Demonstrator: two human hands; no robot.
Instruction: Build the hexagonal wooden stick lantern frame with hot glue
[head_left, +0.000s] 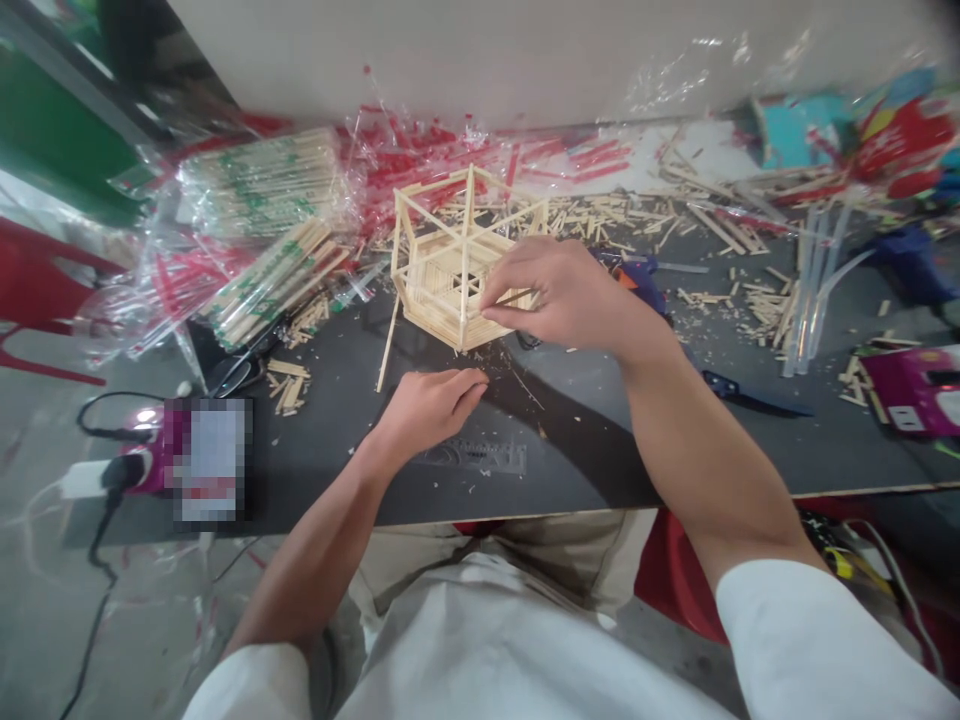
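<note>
Head view: my right hand (pixel 559 290), fingers narrowed, at the stick frame (pixel 439 278); grip unclear. My left hand (pixel 431 405), nearer me, curled, contents hidden; short sticks (pixel 287 385) left of it.

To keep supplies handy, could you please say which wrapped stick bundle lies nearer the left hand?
The narrower front bundle; the wider bundle lies farther back.

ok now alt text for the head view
A person's right hand pinches a small stick at a many-sided wooden frame on a dark table, left hand in front. Wrapped stick bundles and scattered stick pieces lie nearby.
</note>
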